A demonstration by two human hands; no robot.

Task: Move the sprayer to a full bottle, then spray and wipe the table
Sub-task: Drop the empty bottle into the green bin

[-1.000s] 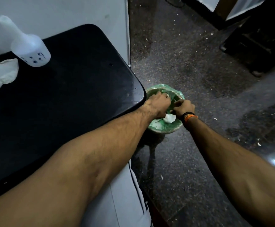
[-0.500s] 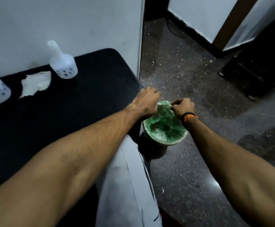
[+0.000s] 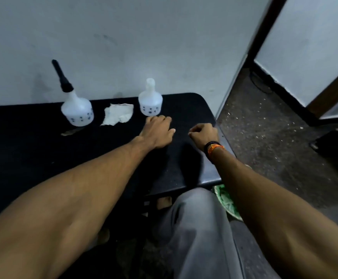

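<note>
The sprayer (image 3: 62, 77), a black nozzle head, sits on the neck of the left bottle (image 3: 77, 109), which stands at the back of the black table (image 3: 33, 150) near the wall. You cannot tell from here how full that bottle is, since its white plastic hides any level. The second bottle (image 3: 150, 102) stands to the right of it with a bare, open neck and no sprayer fitted. Between the two lies a crumpled white cloth (image 3: 117, 114), flat on the table and touching neither bottle.

Your left hand (image 3: 157, 132) is empty, fingers loosely spread, just in front of the open-necked bottle and not touching it. Your right hand (image 3: 203, 134) is loosely curled over the table's right edge; nothing shows inside it. A green-lined bin (image 3: 225, 200) peeks out on the floor below the table's right corner.

As for progress, the table surface looks dry, with no sign of spray, and the cloth lies untouched. Whether the sprayer has already been swapped to the full bottle can't be judged from this view. Spraying and wiping appear to remain ahead of you.
</note>
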